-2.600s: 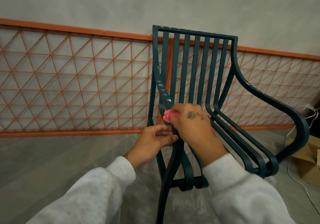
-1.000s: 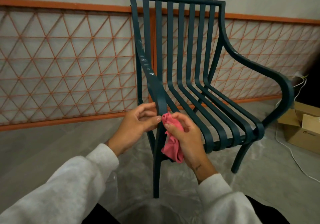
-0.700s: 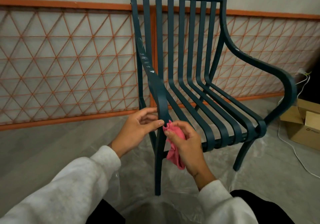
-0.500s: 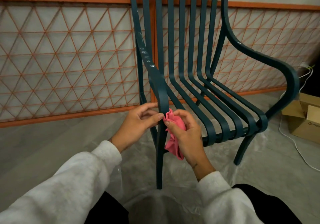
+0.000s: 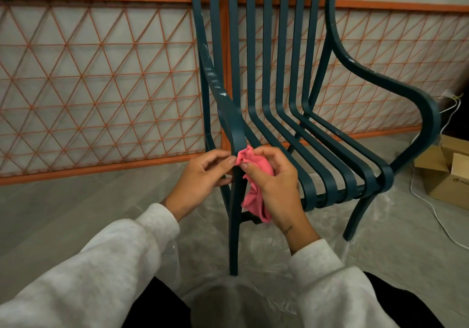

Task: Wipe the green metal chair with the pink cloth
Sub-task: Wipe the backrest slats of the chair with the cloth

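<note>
At the front of the chair (image 5: 234,124), right hand (image 5: 276,183) pinches the bunched pink cloth (image 5: 253,198); left hand (image 5: 200,175) grips the frame. Dangling tail may snag.

- Left hand (image 5: 203,178) is reaching in from the near left, its curled fingers pinching the green metal chair (image 5: 236,124).
- Right hand (image 5: 275,185) is gripping the pink cloth (image 5: 250,200).

floor (image 5: 50,213) with plastic sheet (image 5: 317,231), green chair (image 5: 429,119), cardboard box (image 5: 446,183)
</note>
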A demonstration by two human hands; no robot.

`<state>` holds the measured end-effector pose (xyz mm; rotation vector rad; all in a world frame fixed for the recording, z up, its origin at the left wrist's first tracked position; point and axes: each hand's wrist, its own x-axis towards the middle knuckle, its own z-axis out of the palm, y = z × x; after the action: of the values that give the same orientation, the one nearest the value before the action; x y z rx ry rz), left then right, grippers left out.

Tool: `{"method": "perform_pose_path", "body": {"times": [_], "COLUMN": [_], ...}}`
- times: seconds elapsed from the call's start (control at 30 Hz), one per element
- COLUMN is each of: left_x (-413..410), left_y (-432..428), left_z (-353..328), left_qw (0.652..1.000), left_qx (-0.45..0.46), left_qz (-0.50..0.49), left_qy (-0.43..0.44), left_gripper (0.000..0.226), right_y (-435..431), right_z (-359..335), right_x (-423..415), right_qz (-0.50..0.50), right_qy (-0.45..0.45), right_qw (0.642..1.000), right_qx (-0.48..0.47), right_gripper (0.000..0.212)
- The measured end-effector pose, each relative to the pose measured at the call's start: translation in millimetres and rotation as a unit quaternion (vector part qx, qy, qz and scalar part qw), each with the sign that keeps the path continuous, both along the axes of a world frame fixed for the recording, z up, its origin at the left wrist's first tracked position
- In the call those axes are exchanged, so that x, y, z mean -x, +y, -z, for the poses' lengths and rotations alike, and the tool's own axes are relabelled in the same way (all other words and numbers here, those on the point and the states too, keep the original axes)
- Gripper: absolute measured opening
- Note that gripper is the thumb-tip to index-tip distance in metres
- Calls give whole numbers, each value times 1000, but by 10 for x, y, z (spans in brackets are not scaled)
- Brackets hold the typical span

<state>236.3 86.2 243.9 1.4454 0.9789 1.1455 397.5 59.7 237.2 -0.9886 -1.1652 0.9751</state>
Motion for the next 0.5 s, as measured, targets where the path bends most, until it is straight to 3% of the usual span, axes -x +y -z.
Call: {"method": "perform_pose_path", "body": {"times": [0.23, 0.5], "left_x": [-18, 4], "left_y": [11, 0], "left_z": [3, -18], "left_qw": [1000, 1000], "left_qx": [24, 22], "left_qz": [-11, -10], "left_qy": [-6, -4], "left_gripper": [11, 12], "right_y": [-69, 151], "right_z": [257, -191], "right_x": [-58, -3], "right_qz": [-17, -6], "right_qy": [8, 18], "right_qw": [998, 999], "right_qx": [62, 43], "right_gripper": [23, 26]}}
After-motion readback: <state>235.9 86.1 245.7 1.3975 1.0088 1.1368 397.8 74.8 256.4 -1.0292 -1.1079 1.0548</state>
